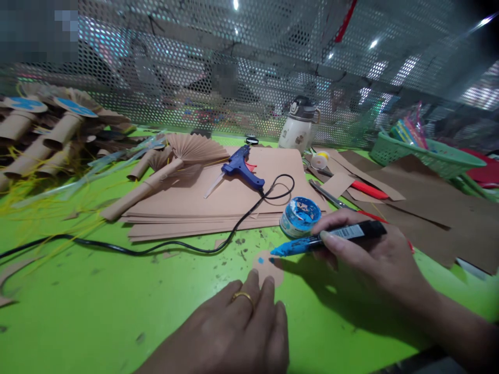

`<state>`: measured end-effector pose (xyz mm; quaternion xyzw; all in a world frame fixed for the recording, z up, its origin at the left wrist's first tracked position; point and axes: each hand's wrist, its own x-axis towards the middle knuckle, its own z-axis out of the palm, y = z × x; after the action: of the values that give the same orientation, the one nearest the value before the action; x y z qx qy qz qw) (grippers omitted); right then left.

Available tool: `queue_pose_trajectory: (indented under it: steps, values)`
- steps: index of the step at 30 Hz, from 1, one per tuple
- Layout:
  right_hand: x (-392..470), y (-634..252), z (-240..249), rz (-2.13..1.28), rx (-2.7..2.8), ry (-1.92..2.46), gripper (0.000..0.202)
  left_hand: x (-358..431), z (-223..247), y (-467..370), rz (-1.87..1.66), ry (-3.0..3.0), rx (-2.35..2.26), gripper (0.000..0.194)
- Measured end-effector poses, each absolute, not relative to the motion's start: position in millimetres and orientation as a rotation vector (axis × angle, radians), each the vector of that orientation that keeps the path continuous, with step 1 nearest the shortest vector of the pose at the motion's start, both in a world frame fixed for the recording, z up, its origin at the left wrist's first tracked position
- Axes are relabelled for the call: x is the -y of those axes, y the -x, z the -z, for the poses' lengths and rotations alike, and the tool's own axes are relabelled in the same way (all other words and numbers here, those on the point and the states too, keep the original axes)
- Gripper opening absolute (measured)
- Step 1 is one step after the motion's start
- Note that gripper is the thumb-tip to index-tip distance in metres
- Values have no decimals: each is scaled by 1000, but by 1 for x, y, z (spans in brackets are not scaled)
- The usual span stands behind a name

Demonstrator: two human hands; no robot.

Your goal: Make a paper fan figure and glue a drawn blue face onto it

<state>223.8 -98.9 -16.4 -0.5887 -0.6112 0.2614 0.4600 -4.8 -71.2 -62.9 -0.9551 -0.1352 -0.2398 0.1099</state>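
My right hand (362, 249) grips a black marker (346, 234) whose front end is coated in blue paint. Its tip hovers at or just over a small round piece of brown paper (275, 272), and I cannot tell if they touch. A small blue mark shows on that paper. My left hand (237, 322), with a ring on one finger, lies with its fingertips on the paper's near edge, fingers stretched out. Just behind the marker stands an open jar of blue paint (300, 217).
Stacked brown sheets (163, 213) bear a blue glue gun (244, 169) and a pleated paper fan (195, 148). Its black cord (167, 245) crosses leftward. Scissors (331, 196), a bottle (298, 127) and a green basket (440, 156) are beyond. Paper tubes (64, 130) pile up at left.
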Motion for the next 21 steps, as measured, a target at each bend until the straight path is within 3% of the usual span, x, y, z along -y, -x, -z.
queue_pose_trajectory:
  steps: [21]
  values:
    - [103,-225,19,-550,1657,1455,4,72,57,5,744,2826,352,24]
